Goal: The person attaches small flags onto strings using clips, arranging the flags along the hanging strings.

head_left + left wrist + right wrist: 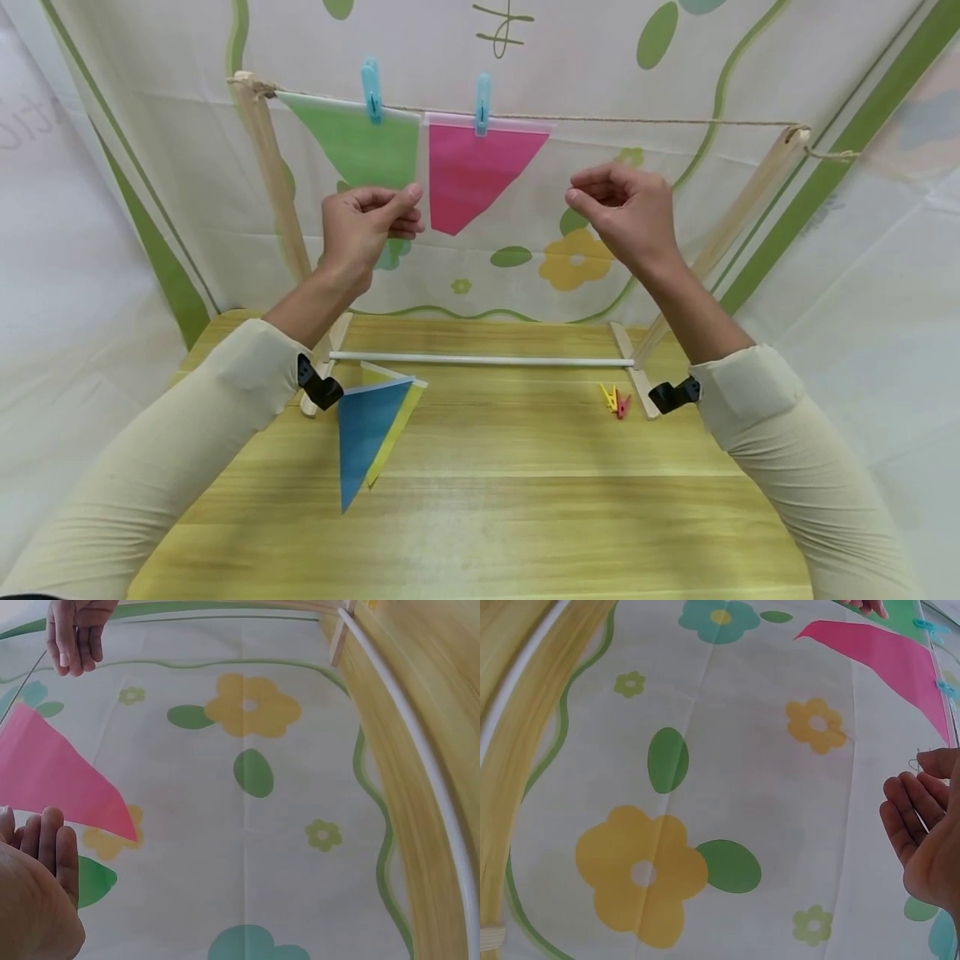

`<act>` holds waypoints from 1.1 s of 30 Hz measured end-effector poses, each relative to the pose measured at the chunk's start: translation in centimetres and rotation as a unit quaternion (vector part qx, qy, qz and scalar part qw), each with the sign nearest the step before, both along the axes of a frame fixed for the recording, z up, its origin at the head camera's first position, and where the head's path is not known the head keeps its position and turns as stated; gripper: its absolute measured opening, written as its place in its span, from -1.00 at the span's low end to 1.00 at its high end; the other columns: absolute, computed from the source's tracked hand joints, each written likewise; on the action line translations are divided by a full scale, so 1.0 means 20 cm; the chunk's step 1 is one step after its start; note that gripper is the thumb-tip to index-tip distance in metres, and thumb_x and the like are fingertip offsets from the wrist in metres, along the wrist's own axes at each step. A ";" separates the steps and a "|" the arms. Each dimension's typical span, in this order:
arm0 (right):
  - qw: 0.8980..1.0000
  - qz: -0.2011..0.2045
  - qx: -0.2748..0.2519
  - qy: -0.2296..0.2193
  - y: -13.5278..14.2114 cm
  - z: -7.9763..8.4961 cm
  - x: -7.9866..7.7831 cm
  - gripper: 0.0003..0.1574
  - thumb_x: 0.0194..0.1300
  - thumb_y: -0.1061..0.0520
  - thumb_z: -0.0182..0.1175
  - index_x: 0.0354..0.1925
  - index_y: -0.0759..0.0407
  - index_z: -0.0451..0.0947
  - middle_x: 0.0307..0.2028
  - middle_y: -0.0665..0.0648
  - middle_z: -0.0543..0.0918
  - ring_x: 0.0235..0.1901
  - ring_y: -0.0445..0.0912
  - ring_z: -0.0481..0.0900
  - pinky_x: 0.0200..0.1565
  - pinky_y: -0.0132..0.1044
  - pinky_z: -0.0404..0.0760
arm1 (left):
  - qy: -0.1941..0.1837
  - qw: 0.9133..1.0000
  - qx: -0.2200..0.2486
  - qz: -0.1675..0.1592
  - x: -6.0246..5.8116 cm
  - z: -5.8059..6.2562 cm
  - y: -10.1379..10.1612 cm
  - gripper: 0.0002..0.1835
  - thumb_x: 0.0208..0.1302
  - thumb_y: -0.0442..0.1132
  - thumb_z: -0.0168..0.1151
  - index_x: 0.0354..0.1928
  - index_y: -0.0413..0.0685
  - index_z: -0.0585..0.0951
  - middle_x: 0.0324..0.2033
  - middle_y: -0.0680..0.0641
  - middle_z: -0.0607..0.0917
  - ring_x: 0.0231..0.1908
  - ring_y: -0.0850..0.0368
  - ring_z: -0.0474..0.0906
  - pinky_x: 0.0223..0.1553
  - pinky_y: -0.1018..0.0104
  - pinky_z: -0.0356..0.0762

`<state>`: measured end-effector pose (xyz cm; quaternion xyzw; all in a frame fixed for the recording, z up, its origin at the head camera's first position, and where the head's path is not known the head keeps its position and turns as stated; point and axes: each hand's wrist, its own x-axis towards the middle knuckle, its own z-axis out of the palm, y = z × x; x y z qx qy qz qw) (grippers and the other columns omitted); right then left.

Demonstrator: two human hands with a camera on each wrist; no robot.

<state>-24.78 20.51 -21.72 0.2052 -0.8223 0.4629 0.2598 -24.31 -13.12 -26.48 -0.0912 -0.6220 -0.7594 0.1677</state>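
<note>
A green pennant [367, 143] and a pink pennant [480, 171] hang side by side from a twine line [637, 121]. One light blue clothespin [371, 90] clips the green pennant, and another blue clothespin [482, 104] clips the pink one. My left hand [367, 221] hovers before the green pennant's lower part, its fingers loosely bent and nothing visible in them; whether it touches the cloth I cannot tell. To the right of the pink pennant, apart from it, my right hand [630, 208] is raised below the line with relaxed, bent fingers and holds nothing visible.
Wooden posts [277, 183] carry the line, joined below by a white rod [480, 359]. On the table [525, 517] lie a blue pennant [371, 429] overlapping yellow cloth [397, 429], plus a yellow clothespin [608, 398] and a red clothespin [623, 406]. A flowered curtain [480, 267] hangs behind.
</note>
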 end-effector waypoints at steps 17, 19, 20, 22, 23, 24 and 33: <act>0.999 -0.013 0.018 -0.026 0.06 -0.10 0.02 -0.74 0.50 0.10 0.50 0.01 0.26 0.88 -0.18 0.03 0.94 -0.29 -0.34 0.78 -0.14 -0.54 0.71 | -0.010 1.000 -0.008 -0.009 0.00 -0.07 0.00 -0.69 0.44 -0.10 0.62 -0.17 -0.28 0.89 -0.46 0.01 0.89 -0.43 0.18 0.87 -0.20 0.32 0.90; 0.999 -0.015 0.017 -0.027 0.07 -0.12 0.02 -0.74 0.50 0.10 0.50 0.01 0.27 0.88 -0.17 0.05 0.94 -0.29 -0.35 0.78 -0.13 -0.54 0.72 | -0.015 1.000 -0.010 -0.006 0.00 -0.08 0.00 -0.69 0.44 -0.09 0.62 -0.18 -0.27 0.89 -0.46 0.01 0.89 -0.43 0.18 0.87 -0.20 0.33 0.90; 0.999 -0.016 0.017 -0.027 0.07 -0.12 0.02 -0.73 0.50 0.10 0.50 0.01 0.27 0.88 -0.17 0.06 0.93 -0.29 -0.35 0.78 -0.13 -0.54 0.72 | -0.018 1.000 -0.010 -0.005 0.00 -0.09 0.00 -0.70 0.44 -0.09 0.63 -0.18 -0.26 0.90 -0.46 0.02 0.89 -0.43 0.18 0.87 -0.20 0.33 0.90; 0.999 -0.016 0.017 -0.028 0.07 -0.14 0.02 -0.74 0.50 0.11 0.50 0.00 0.27 0.88 -0.17 0.06 0.93 -0.29 -0.36 0.79 -0.13 -0.55 0.73 | -0.022 1.000 -0.010 -0.005 0.00 -0.10 0.00 -0.70 0.44 -0.09 0.63 -0.17 -0.26 0.90 -0.46 0.02 0.89 -0.43 0.18 0.87 -0.21 0.33 0.90; 0.999 -0.016 0.016 -0.030 0.07 -0.14 0.02 -0.75 0.51 0.11 0.50 0.00 0.26 0.88 -0.18 0.04 0.93 -0.29 -0.36 0.79 -0.13 -0.55 0.73 | -0.023 1.000 -0.010 -0.005 0.00 -0.10 0.00 -0.69 0.44 -0.09 0.63 -0.16 -0.27 0.89 -0.46 0.02 0.89 -0.43 0.18 0.87 -0.21 0.33 0.90; 0.999 -0.015 0.016 -0.031 0.08 -0.15 0.02 -0.75 0.51 0.11 0.50 0.00 0.27 0.88 -0.19 0.02 0.92 -0.29 -0.35 0.79 -0.14 -0.55 0.73 | -0.023 1.000 -0.011 -0.005 0.00 -0.11 0.00 -0.67 0.44 -0.09 0.62 -0.15 -0.29 0.89 -0.46 0.02 0.89 -0.43 0.18 0.87 -0.21 0.33 0.90; 0.999 -0.018 0.030 -0.038 0.11 -0.22 0.02 -0.75 0.52 0.12 0.50 0.00 0.28 0.87 -0.23 -0.02 0.90 -0.31 -0.38 0.76 -0.19 -0.57 0.70 | -0.021 1.000 -0.012 -0.007 0.01 -0.15 -0.02 -0.73 0.47 -0.10 0.60 -0.17 -0.22 0.90 -0.44 0.01 0.90 -0.42 0.18 0.87 -0.21 0.33 0.90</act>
